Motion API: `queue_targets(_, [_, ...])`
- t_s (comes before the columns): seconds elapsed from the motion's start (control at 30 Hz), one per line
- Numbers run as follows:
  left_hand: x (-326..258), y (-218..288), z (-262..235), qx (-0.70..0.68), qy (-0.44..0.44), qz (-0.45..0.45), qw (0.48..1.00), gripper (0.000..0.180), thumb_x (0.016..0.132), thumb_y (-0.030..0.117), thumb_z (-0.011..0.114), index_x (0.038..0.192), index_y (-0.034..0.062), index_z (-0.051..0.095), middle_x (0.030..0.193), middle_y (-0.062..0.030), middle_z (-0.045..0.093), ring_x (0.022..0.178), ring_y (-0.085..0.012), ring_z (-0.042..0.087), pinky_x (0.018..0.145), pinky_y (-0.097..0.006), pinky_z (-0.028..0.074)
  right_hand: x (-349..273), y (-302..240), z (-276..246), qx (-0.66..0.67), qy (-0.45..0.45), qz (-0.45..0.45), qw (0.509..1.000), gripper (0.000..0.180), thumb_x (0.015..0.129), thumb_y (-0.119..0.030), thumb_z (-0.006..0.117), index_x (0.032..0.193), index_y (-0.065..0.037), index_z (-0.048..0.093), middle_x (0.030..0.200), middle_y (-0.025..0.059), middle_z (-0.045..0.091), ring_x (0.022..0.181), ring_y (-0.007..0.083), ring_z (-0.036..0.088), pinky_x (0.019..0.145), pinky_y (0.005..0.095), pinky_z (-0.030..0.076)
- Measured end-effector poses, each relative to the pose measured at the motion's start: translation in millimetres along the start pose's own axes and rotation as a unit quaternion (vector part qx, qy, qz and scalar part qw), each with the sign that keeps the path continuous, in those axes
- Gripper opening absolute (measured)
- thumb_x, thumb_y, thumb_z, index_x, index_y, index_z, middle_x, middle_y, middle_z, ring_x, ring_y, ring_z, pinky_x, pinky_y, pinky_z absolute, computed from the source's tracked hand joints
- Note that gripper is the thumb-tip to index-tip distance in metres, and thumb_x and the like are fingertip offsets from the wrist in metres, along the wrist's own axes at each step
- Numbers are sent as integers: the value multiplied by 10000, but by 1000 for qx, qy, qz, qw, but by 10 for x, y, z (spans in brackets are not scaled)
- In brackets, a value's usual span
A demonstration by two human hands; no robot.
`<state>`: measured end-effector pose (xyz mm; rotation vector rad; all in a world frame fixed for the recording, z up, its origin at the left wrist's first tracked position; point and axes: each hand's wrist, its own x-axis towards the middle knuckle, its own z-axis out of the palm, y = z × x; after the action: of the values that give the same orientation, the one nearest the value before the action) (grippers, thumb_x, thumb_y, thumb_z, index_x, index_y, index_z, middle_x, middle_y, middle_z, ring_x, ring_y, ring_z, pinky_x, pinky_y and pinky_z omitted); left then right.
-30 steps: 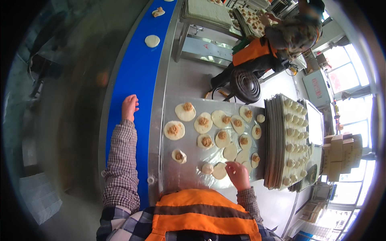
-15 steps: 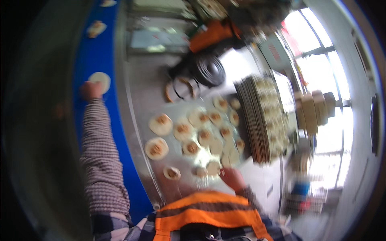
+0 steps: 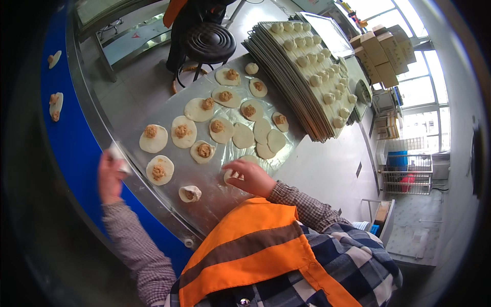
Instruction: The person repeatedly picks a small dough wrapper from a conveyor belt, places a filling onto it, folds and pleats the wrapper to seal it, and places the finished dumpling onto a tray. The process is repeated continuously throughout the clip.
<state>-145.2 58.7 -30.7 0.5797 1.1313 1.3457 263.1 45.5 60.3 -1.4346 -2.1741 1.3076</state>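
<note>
Beside the blue belt [image 3: 76, 148], you have a narrow bare strip of desk [image 3: 164, 199] along its near edge. Your left fingers [image 3: 106, 162] and the dough piece [image 3: 118, 156] they hold block the belt's rim. Along the belt, you have bare blue up to two filled pieces [image 3: 56, 106]. Farther from the belt, filled rounds [image 3: 160, 177] leave you only slim gaps, then overlapping plain rounds [image 3: 243, 136] close in. Farthest from the belt, the tall tray stack [image 3: 280, 87] walls off your desk.
</note>
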Motion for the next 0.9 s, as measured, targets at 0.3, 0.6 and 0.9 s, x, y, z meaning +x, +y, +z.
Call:
queue_targets(0.3, [-1045, -884, 2523, 65, -265, -171, 947, 270, 914, 136, 630, 1151, 36, 548, 864, 23, 590, 761, -43, 551, 631, -195, 459, -307, 883, -606, 280, 80, 160, 943, 252, 880, -172, 662, 1109, -67, 652, 957, 11, 650, 777, 96, 613, 666, 245, 526])
queue_targets(0.6, [-842, -546, 789, 206, 171, -59, 962, 241, 916, 199, 639, 1096, 44, 602, 790, 8, 594, 635, -66, 546, 569, -212, 457, -392, 2494, -857, -62, 300, 341, 889, 509, 912, -323, 582, 1320, -38, 471, 876, 138, 644, 679, 209, 651, 576, 335, 530])
queue_targets(0.9, [-177, -33, -1010, 571, 420, 128, 694, 487, 810, 163, 724, 1229, 34, 513, 1108, -175, 598, 934, -318, 611, 845, -384, 517, -393, 2092, -879, -101, 268, 218, 933, 267, 855, -120, 616, 1090, 3, 639, 801, 110, 656, 638, 174, 631, 611, 300, 509])
